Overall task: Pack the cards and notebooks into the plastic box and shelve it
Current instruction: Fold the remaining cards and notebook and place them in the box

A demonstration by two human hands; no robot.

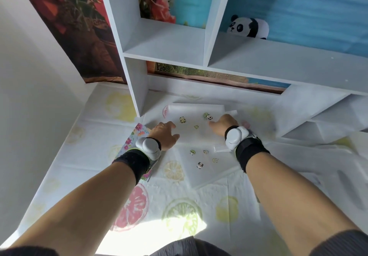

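A translucent plastic box [196, 134] with small panda stickers lies flat on the table under the shelf unit. My left hand [166, 135] has its fingers curled over the box's left edge. My right hand [222, 125] grips its far right side, next to a white latch [221, 149]. A floral notebook [137, 133] lies on the table to the left of the box, partly hidden under my left wrist. I cannot make out any cards, and the box's contents do not show.
A white shelf unit [165, 56] stands at the back of the table, with a panda plush [248, 27] in its right compartment. A citrus-print cloth [179, 206] covers the table. A wall [29, 76] is at the left.
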